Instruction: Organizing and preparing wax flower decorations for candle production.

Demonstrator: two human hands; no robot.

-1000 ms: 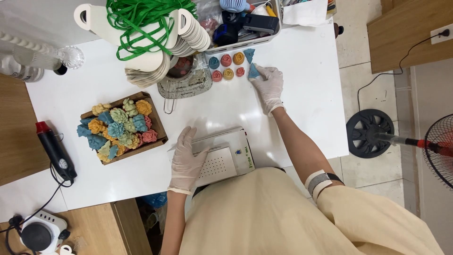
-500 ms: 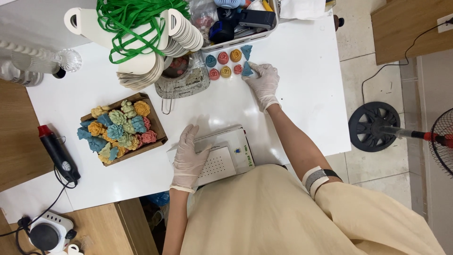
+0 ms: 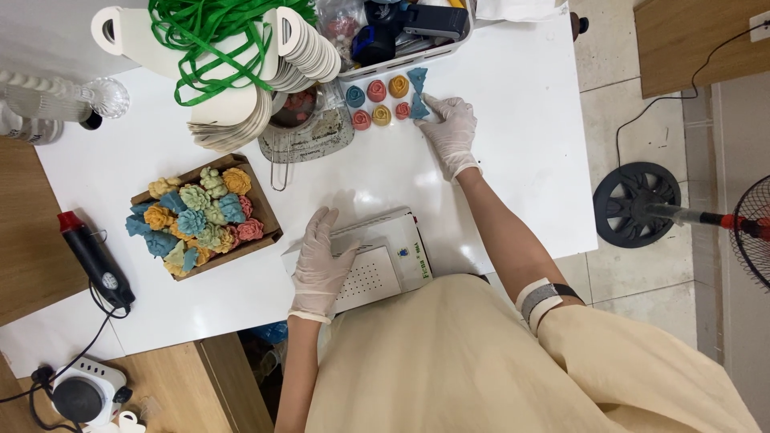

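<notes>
- Item: blue bow-shaped piece [image 3: 417, 107], lying flat on the white table [image 3: 513, 144] toward its far edge, at the right end of a short double row of small rose-shaped rounds [image 3: 377, 100] in blue, pink and yellow, just in front of a white bin of tools [image 3: 417, 36]
- Handling, as I judge it: small and light, moulded, probably firm but brittle at the thin tips; best taken by the two long edges near the middle knot, not by the points; my thin gloves may slide on a smooth face
- My right hand [image 3: 451, 132], gloved: fingers loosely together and reaching forward, fingertips [image 3: 429, 103] touching the bow's near-right edge; whether thumb and forefinger have closed on it, I cannot tell
- My left hand [image 3: 321, 269], gloved: fingers spread, laid flat on the lid of the white box-shaped machine [image 3: 385, 261] at the table's near edge; gripping nothing
- Nearby: cardboard tray of coloured flower pieces [image 3: 200, 216] toward the left edge; metal strainer [image 3: 309, 136] beside the rounds; stack of white card tags [image 3: 265, 72] with green ribbon [image 3: 208, 32] at the far edge; heat gun [image 3: 92, 256] at the near-left corner
</notes>
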